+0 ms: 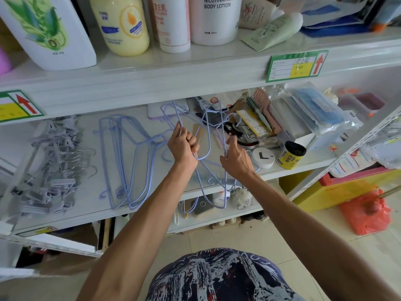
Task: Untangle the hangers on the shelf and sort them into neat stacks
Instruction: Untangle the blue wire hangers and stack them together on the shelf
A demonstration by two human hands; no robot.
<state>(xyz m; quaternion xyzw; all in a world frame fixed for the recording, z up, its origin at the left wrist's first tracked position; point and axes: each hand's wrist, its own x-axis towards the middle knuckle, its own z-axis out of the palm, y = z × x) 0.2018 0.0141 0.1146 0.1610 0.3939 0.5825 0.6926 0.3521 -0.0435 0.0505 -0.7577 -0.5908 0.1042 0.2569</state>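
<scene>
While the left hand [183, 146] and right hand [237, 159] each clamp the tangled lilac wire hangers [176, 114], these seem light, springy, snag-prone; shoulders offer best hold.

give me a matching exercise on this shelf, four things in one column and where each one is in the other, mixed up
1. tangled hangers
2. flat hangers
3. grey clip hangers
4. yellow jar

a. heaped at the left end of the shelf
b. gripped by the left hand and right hand
c. right of the hands, black lid on
d. lying on the shelf, left of the hands

Pairs: 1-b, 2-d, 3-a, 4-c
</scene>
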